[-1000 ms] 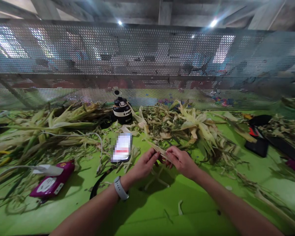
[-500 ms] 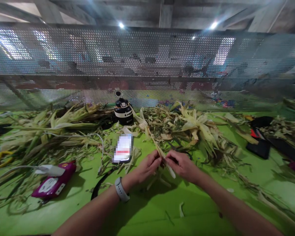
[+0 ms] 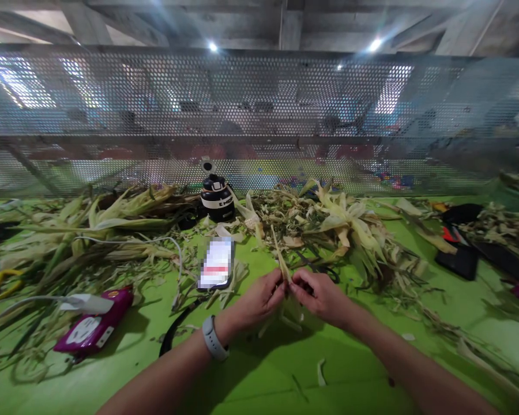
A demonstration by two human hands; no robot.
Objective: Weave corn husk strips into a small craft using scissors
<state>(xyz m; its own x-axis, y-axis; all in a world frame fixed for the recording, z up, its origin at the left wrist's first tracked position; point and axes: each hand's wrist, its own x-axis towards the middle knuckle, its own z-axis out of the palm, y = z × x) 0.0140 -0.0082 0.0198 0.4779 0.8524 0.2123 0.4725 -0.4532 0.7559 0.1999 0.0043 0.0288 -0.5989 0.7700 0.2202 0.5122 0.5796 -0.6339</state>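
Close together over the green table [image 3: 259, 386], my two hands pinch one narrow strip of pale corn husk [image 3: 280, 253]. My left hand [image 3: 266, 295], with a grey watch on its wrist, has its fingers closed on the strip. My right hand [image 3: 318, 293] is closed too, thumb and index finger pressed at the strip's lower part. The strip's upper end points up and away from me. Below the hands lie a few husk scraps [image 3: 290, 323]. Left of my left hand is a phone [image 3: 216, 262] with a lit screen.
Husk piles lie at the left [image 3: 125, 216] and right [image 3: 354, 225]. A black bottle [image 3: 217, 199] stands before a perforated metal screen [image 3: 259, 121]. A purple power strip [image 3: 95, 325] with a white charger is at the left, scissors [image 3: 324, 268] lie behind my right hand, and a black device [image 3: 457, 262] is farther right.
The husk strip stands more upright, its far end nearer my hands, and its pale lower end no longer shows below them. Both hands remain close together.
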